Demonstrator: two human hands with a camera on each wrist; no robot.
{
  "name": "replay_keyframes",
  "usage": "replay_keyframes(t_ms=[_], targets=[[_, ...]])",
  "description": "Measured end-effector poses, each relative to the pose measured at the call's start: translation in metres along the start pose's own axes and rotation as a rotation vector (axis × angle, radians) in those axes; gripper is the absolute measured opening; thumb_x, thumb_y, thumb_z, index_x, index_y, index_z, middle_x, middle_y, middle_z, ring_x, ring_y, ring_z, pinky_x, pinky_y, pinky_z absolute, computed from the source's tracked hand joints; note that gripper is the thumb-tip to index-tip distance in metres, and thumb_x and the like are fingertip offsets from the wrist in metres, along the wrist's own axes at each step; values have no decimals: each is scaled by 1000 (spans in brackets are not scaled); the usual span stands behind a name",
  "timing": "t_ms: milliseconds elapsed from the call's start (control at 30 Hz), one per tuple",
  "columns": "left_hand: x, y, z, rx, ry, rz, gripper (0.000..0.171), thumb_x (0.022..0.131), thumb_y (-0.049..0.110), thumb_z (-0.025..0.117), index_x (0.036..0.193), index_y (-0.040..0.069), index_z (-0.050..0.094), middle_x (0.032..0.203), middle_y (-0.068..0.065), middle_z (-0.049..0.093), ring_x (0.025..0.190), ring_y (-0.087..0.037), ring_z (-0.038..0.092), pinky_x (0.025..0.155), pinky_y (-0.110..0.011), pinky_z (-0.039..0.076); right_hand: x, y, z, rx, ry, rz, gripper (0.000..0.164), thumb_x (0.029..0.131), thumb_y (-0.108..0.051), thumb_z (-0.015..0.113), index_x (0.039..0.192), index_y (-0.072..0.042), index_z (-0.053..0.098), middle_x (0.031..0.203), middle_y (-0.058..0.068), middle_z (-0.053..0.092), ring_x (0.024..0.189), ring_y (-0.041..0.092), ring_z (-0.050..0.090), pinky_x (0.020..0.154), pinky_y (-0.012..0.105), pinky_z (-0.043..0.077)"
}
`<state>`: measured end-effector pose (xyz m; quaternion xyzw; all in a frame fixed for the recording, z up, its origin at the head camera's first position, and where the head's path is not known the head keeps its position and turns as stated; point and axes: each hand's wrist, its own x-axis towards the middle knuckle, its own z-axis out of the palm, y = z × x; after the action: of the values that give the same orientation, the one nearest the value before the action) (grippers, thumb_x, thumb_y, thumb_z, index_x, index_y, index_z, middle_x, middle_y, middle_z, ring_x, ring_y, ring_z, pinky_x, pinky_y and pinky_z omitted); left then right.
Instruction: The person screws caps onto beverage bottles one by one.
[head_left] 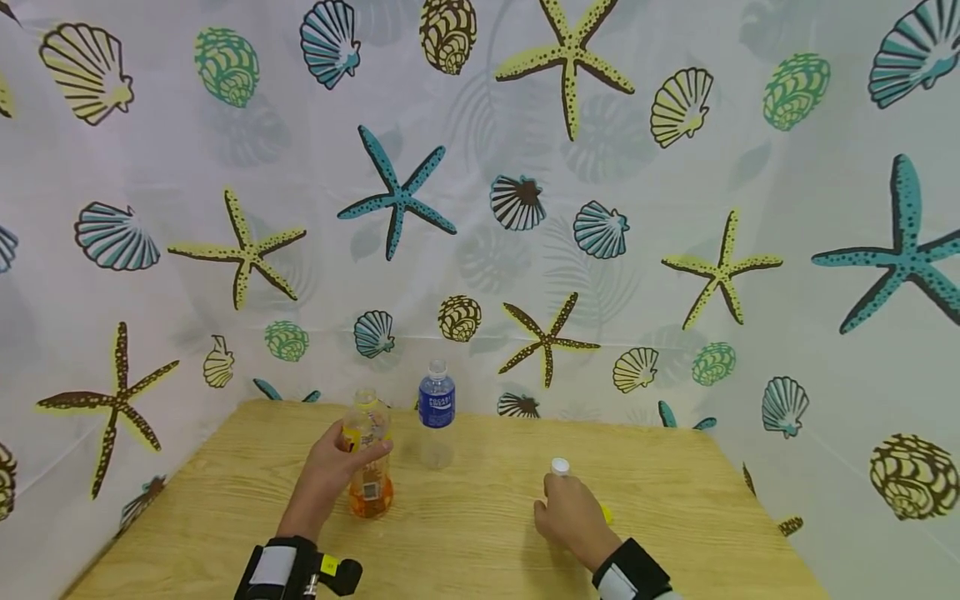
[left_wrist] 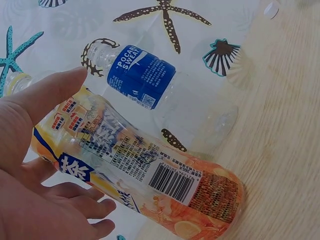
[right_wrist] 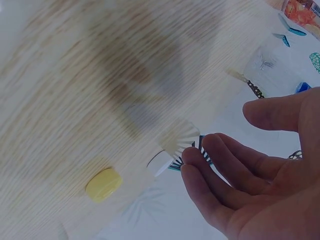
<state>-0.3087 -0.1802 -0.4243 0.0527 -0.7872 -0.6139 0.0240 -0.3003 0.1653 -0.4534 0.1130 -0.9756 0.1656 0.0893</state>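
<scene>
My left hand (head_left: pixel 330 471) holds an open-topped tea bottle (head_left: pixel 371 490) round its upper part, thumb on one side and fingers on the other. The bottle has a yellow and orange fruit-print label and stands on the table. Right behind it is a clear, capless bottle with a blue Pocari Sweat label (head_left: pixel 437 404), upright. My right hand (head_left: pixel 573 517) hovers over the right side of the table, its fingers loosely bent with nothing between them. Near its fingertips lies a white cap (right_wrist: pixel 160 163), and beside that a yellow cap (right_wrist: pixel 104 185); the hand appears apart from both.
The light wooden table (head_left: pixel 465 533) reaches back to a white cloth (head_left: pixel 465 275) printed with starfish and shells, which hangs behind it and at both sides. The Pocari Sweat bottle stands close to the table's back edge.
</scene>
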Motion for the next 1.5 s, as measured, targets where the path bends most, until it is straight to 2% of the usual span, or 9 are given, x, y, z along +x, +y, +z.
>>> replay_keyframes(t_ms=[300, 500, 700, 800, 933, 1067, 1233, 1367, 1500], targets=[[1, 19, 1, 13, 18, 32, 100, 76, 59, 82, 154, 15, 36, 153, -20, 47, 138, -41, 48, 114, -63, 37, 0, -1, -4, 12, -1, 4, 14, 88, -10, 68, 92, 3, 66, 81, 12, 67, 68, 20, 62, 59, 39, 53], [5, 51, 4, 16, 26, 104, 89, 82, 50, 81, 152, 15, 38, 152, -16, 49, 140, -40, 46, 115, -63, 35, 1, -1, -5, 23, -6, 0, 13, 89, -9, 67, 92, 3, 66, 79, 12, 66, 65, 17, 59, 57, 37, 51], [5, 88, 10, 13, 8, 203, 82, 83, 45, 83, 149, 17, 44, 142, -13, 58, 130, -35, 56, 109, -56, 46, 1, 1, -4, 19, -11, 11, 14, 90, -10, 67, 93, 3, 66, 80, 12, 66, 64, 17, 58, 56, 37, 50], [5, 101, 15, 50, -15, 243, 78, 82, 42, 84, 147, 17, 47, 134, -12, 62, 122, -31, 61, 104, -51, 51, 1, 2, -5, 27, -9, 11, 13, 90, -10, 67, 92, 3, 65, 80, 13, 67, 64, 17, 57, 56, 37, 50], [3, 112, 26, 158, -37, 268, 72, 80, 41, 86, 139, 15, 55, 124, -11, 66, 112, -29, 64, 96, -48, 55, 0, 2, -6, 31, 1, -3, 11, 89, -9, 66, 90, 2, 64, 76, 10, 64, 62, 16, 54, 54, 35, 47], [0, 109, 43, 244, -59, 292, 67, 77, 39, 89, 132, 12, 62, 118, -9, 70, 105, -26, 67, 90, -46, 58, 1, 2, -8, -3, 28, -3, 12, 89, -9, 68, 91, 2, 64, 75, 10, 64, 61, 17, 56, 53, 35, 48], [1, 88, 68, 316, -90, 327, 70, 72, 37, 92, 129, 8, 65, 112, -10, 72, 94, -23, 69, 79, -41, 60, 3, 5, -9, -53, 70, -16, 18, 88, -10, 70, 97, 5, 65, 79, 15, 68, 64, 21, 64, 55, 38, 52], [1, 72, 84, 336, -135, 328, 73, 70, 35, 93, 130, 4, 64, 108, -11, 71, 88, -21, 69, 72, -36, 60, 4, 9, -10, -32, 61, 4, 19, 88, -9, 68, 101, 6, 66, 83, 16, 70, 63, 17, 60, 55, 35, 50], [-2, 66, 94, 345, -168, 349, 72, 70, 32, 93, 128, 2, 63, 106, -12, 70, 86, -21, 68, 71, -35, 60, 4, 12, -11, -36, 58, 25, 18, 89, -9, 67, 101, 5, 67, 85, 15, 71, 62, 15, 57, 54, 34, 48]])
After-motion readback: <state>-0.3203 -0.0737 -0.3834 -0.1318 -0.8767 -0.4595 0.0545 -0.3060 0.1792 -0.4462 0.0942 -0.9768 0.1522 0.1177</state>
